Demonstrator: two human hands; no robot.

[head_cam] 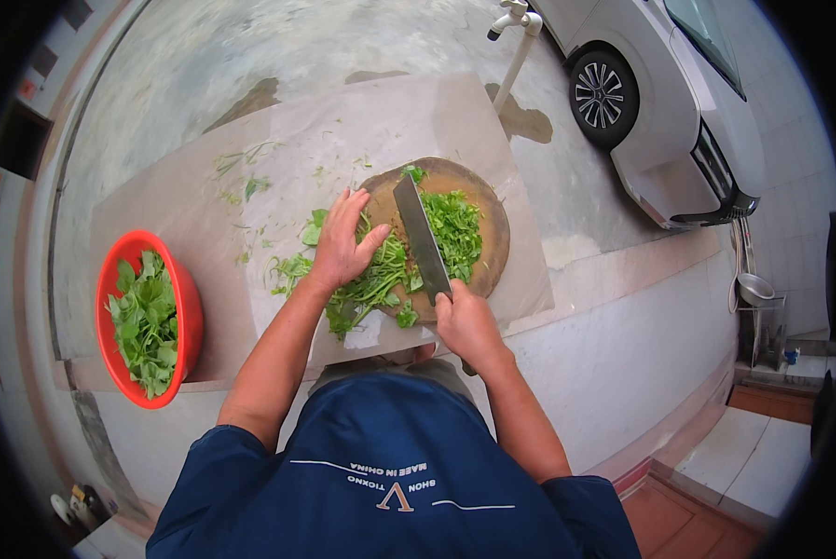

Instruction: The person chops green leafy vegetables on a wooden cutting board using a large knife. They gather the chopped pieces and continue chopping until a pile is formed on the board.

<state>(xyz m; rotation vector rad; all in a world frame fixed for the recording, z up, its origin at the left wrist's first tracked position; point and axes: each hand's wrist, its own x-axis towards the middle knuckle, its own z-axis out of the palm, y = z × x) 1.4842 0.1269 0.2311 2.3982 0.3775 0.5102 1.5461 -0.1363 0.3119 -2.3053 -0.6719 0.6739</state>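
A cleaver [422, 237] is gripped by its handle in my right hand [468, 320]. Its broad blade stands over a round wooden chopping board [496, 237], between two lots of greens. Right of the blade lies a heap of finely chopped leaves [454, 227]. To its left is a bunch of leafy green stems [383, 276], partly on the board and partly off its near left edge. My left hand [344, 244] rests against this bunch, thumb apart from the fingers. How firmly it presses on the stems cannot be seen.
A red plastic basin [193, 314] of leafy greens [145, 321] stands at the left. Scraps of greens [254, 187] lie about the table [201, 189]. Beyond it rises a pipe with a tap [519, 56]. A parked car [659, 91] stands at the far right.
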